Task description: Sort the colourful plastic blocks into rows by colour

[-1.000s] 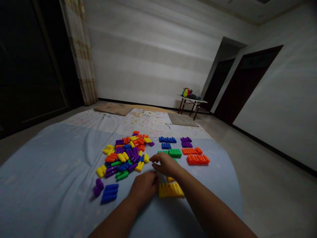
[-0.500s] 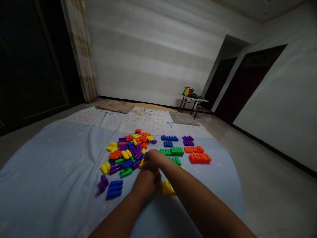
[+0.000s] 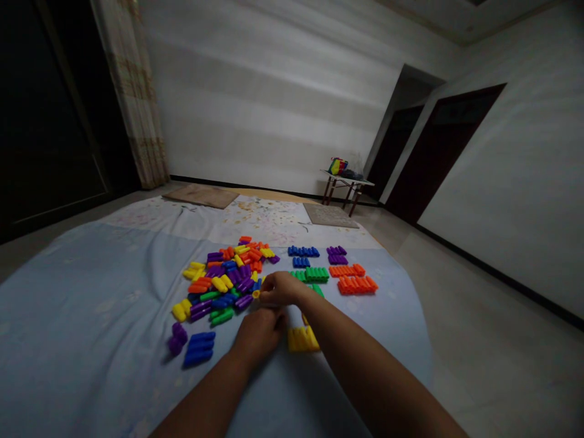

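Observation:
My right hand point(image 3: 281, 288) is closed at the right edge of a pile of coloured plastic pieces point(image 3: 228, 277), its fingers around a yellow piece point(image 3: 256, 294) whose round end shows. Just below it, my left hand point(image 3: 261, 331) is curled over the cloth; its fingertips are hidden, so what it holds cannot be seen. Right of my hands lie rows of yellow pieces point(image 3: 303, 339), green pieces point(image 3: 316, 275), orange pieces point(image 3: 358, 285), blue pieces point(image 3: 303, 251) and purple pieces point(image 3: 337, 255), partly behind my right forearm.
Blue pieces point(image 3: 199, 348) and purple pieces point(image 3: 177, 339) lie at the near left on the cloth-covered table point(image 3: 114, 292). Two flat boards point(image 3: 201, 195) rest at its far edge. Beyond stands a small table point(image 3: 349, 180) with a colourful bag point(image 3: 338, 166).
The whole view has shifted slightly, moving the scene left. My right hand has drawn back a little from the pile, and the yellow piece's end now shows at its fingertips.

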### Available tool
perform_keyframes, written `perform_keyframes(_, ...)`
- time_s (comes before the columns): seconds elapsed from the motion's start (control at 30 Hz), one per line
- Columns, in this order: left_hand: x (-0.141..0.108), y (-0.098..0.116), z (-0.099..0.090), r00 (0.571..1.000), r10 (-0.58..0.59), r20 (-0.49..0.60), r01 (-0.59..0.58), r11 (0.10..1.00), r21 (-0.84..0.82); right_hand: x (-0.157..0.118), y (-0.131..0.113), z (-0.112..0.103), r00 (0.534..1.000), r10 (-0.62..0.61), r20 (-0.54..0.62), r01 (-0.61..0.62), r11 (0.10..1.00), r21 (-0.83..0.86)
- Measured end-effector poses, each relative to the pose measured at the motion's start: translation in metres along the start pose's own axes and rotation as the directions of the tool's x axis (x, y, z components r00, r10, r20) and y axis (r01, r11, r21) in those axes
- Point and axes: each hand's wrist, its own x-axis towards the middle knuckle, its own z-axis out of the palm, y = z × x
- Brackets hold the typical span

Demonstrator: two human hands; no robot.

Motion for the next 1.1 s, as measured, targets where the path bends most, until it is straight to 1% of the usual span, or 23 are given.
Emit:
perform_keyframes(0.07, 0.001, -0.001, 0.0, 1.0, 0.013, 0.006, -0.013, 1.0, -0.01, -0.008, 0.01, -0.009, 1.0, 0.013, -0.012, -0.011, 0.994, 0.111)
perform_keyframes(0.1, 0.001, -0.002, 0.001, 1.0, 0.016, 0.004, -0.016, 1.0, -0.015, -0.012, 0.017, -0.013, 1.0, 0.017, -0.025, -0.011, 0.98, 0.2)
perform_keyframes(0.2, 0.002, -0.005, 0.002, 0.999, 0.027, -0.025, -0.028, 0.999, -0.025, -0.027, 0.044, -0.025, 0.994, 0.052, -0.096, -0.002, 0.889, 0.459)
perform_keyframes(0.27, 0.002, -0.006, 0.002, 0.998, 0.041, -0.049, -0.043, 0.998, -0.037, -0.035, 0.062, -0.029, 0.986, 0.102, -0.134, -0.018, 0.855, 0.518)
perform_keyframes(0.33, 0.003, -0.007, 0.001, 0.998, 0.035, -0.056, -0.038, 0.998, -0.042, -0.041, 0.076, -0.03, 0.975, 0.15, -0.166, -0.047, 0.861, 0.507)
perform_keyframes(0.4, 0.003, -0.007, 0.0, 0.998, 0.022, -0.052, -0.024, 0.999, -0.037, -0.044, 0.083, -0.028, 0.968, 0.165, -0.188, -0.064, 0.889, 0.454)
perform_keyframes(0.47, 0.003, -0.007, 0.0, 0.999, 0.015, -0.045, -0.016, 0.999, -0.038, -0.044, 0.083, -0.025, 0.97, 0.143, -0.198, -0.062, 0.928, 0.368)
perform_keyframes(0.53, 0.004, -0.006, -0.001, 0.999, 0.01, -0.039, -0.012, 0.999, -0.042, -0.042, 0.076, -0.022, 0.974, 0.078, -0.212, -0.026, 0.971, 0.239)
perform_keyframes(0.6, 0.004, -0.006, -0.001, 0.999, 0.007, -0.034, -0.008, 0.999, -0.04, -0.04, 0.065, -0.02, 0.973, -0.05, -0.223, 0.064, 0.996, 0.055)
perform_keyframes(0.67, 0.004, -0.006, 0.0, 0.999, 0.015, -0.041, -0.017, 0.999, -0.031, -0.037, 0.054, -0.018, 0.966, -0.188, -0.179, 0.163, 0.976, -0.147)
perform_keyframes(0.7, 0.004, -0.007, 0.0, 0.999, 0.023, -0.045, -0.024, 0.999, -0.027, -0.035, 0.049, -0.018, 0.963, -0.234, -0.137, 0.197, 0.952, -0.235)
perform_keyframes(0.73, 0.004, -0.007, 0.0, 0.998, 0.031, -0.049, -0.033, 0.999, -0.023, -0.033, 0.044, -0.016, 0.962, -0.256, -0.092, 0.217, 0.925, -0.311)
perform_keyframes(0.8, 0.004, -0.008, 0.002, 0.997, 0.046, -0.055, -0.047, 0.999, -0.02, -0.028, 0.037, -0.013, 0.97, -0.244, -0.006, 0.219, 0.88, -0.421)
perform_keyframes(0.9, 0.005, -0.011, 0.003, 0.996, 0.063, -0.063, -0.065, 0.998, -0.025, -0.02, 0.031, -0.008, 0.974, -0.211, 0.083, 0.223, 0.83, -0.511)
perform_keyframes(0.97, 0.005, -0.012, 0.004, 0.996, 0.065, -0.068, -0.067, 0.997, -0.026, -0.019, 0.03, -0.009, 0.974, -0.209, 0.086, 0.223, 0.824, -0.521)
perform_keyframes(1.03, 0.005, -0.011, 0.003, 0.996, 0.058, -0.07, -0.06, 0.998, -0.026, -0.022, 0.033, -0.014, 0.974, -0.228, 0.011, 0.204, 0.846, -0.493)
perform_keyframes(1.1, 0.005, -0.01, 0.001, 0.997, 0.046, -0.066, -0.049, 0.998, -0.038, -0.031, 0.04, -0.023, 0.963, -0.232, -0.137, 0.156, 0.894, -0.42)
